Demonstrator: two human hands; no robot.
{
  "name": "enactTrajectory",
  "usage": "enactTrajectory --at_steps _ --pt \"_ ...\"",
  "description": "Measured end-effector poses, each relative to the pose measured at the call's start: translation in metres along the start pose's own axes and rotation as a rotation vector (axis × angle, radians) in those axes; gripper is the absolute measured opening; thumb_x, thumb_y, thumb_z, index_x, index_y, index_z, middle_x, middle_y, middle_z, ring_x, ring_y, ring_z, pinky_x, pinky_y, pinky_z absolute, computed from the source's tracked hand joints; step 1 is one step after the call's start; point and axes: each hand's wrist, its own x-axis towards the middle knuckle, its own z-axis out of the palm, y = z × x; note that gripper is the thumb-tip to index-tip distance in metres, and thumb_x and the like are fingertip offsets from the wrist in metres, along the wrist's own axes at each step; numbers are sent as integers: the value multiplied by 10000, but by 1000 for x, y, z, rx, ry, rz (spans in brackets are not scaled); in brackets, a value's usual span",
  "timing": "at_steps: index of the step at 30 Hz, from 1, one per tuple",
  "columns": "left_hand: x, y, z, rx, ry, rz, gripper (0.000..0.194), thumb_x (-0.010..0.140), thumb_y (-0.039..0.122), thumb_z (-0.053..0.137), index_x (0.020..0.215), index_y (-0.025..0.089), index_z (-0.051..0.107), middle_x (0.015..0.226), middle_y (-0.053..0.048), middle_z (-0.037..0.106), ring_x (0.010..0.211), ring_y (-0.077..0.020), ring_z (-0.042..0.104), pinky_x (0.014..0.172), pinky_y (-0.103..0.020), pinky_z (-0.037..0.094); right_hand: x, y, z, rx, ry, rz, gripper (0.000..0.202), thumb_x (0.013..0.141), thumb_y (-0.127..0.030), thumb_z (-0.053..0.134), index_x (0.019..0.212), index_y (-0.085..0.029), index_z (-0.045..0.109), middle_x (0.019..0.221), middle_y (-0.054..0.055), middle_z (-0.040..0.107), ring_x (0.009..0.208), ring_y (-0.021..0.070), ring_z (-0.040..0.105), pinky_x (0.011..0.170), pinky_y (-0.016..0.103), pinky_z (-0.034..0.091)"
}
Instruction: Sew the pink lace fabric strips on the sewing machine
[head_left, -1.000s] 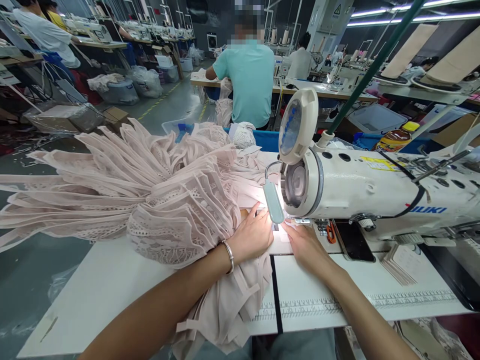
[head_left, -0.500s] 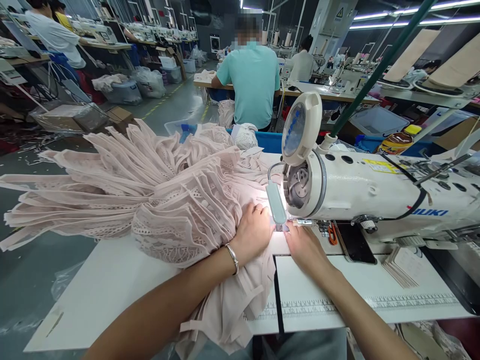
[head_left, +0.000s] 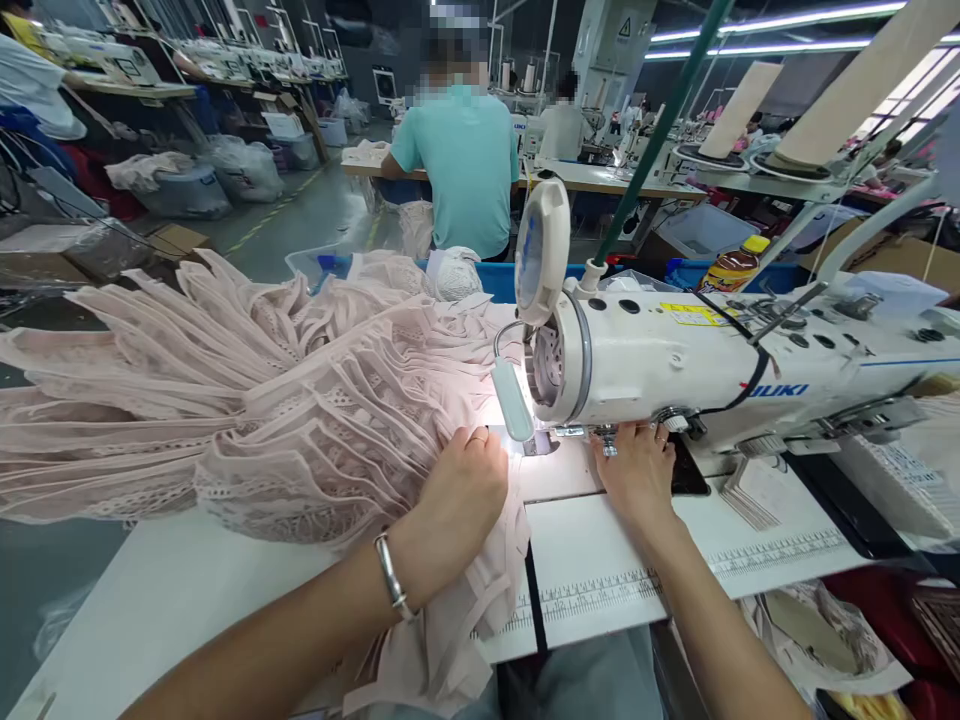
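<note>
In the head view, the pale pink cloth [head_left: 300, 440] lies in a big, loose heap on the left part of the table [head_left: 600, 530], its long strips fanning out past the left edge of the table. The left hand [head_left: 466, 485] is at the right side of this heap, resting against it, with its fingers curled under; whether they pinch any cloth I cannot tell. The left forearm crosses in front of the heap, with a bracelet [head_left: 394, 575] at the wrist, and more of the cloth hangs below that wrist, over the table's near edge.

The right hand [head_left: 637, 465] is well apart from the heap, with bare table between. It reaches under the arm of the sewing machine [head_left: 637, 350], fingers bent forward and partly spread, beside the metal foot parts [head_left: 606, 440]. Its palm is turned away, so I cannot tell whether it grasps anything. A phone [head_left: 688, 472] lies just to its right, partly covered by it. A small lamp [head_left: 512, 400] hangs between the two hands, lighting the cloth's edge. A ruler strip [head_left: 750, 560] runs along the table's front, below the right hand.
</note>
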Motion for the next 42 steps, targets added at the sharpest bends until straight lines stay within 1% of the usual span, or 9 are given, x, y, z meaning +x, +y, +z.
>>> enactTrajectory --at_steps 8,12,19,26,29,32,35,39,42 --pt "-15 -1 27 -116 47 119 178 845 59 665 778 175 548 826 -48 589 817 -229 542 770 -349 401 -9 -18 8 245 -173 -360 370 1000 -289 360 1157 -178 676 1037 151 695 1066 315 617 960 488 498" --pt "-27 -5 4 -413 4 217 193 857 4 622 788 174 563 937 -29 621 846 -185 568 773 -299 415 -22 -48 -2 444 -345 -707 396 958 -260 518 1350 -206 544 1277 126 633 1188 271 546 1004 446 472" --pt "-68 -19 -36 -758 -542 501 237 878 196 738 681 189 607 597 55 610 538 -107 534 484 -232 304 -24 -61 -11 542 -461 -528 103 831 -214 639 777 -220 551 913 57 579 934 243 525 782 360 461" --pt "-56 3 5 -143 116 -17 274 939 10 449 1130 113 616 1305 -177 615 1209 -282 579 994 -424 456 -37 -53 -22 985 -702 -145 91 768 -226 550 800 -238 466 732 -59 501 593 123 429 539 241 335" --pt "-63 3 2 -94 46 76 176 957 65 496 891 134 644 989 -119 699 981 -255 653 1009 -454 442 -39 -49 -22 973 -708 -69 122 796 -292 567 831 -247 459 654 -86 454 551 116 409 517 230 318" --pt "-77 -2 -11 -299 -236 289 381 973 372 621 648 176 580 556 1 559 552 -170 552 676 -328 472 -33 -49 -15 963 -602 -27 130 838 -344 544 915 -246 505 647 -69 520 600 150 516 562 252 407" --pt "-80 -3 -13 -422 -382 386 409 948 487 633 674 186 590 543 21 545 495 -157 512 505 -299 363 -26 -51 -6 902 -542 0 231 860 -402 536 1030 -246 530 627 -61 556 582 180 559 559 284 440" --pt "-60 10 10 -196 -88 128 161 1026 129 446 1047 155 604 937 -50 686 781 -194 652 684 -325 469 -23 -60 -1 719 -435 -45 275 844 -418 548 1056 -244 555 578 -64 529 541 188 547 555 294 415" --pt "-44 18 25 -10 93 227 337 1005 65 398 1314 101 529 1331 -174 602 1166 -280 608 905 -412 476 -28 -52 -12 641 -395 -94 318 861 -414 517 1109 -224 577 662 -17 620 611 203 602 626 314 449"
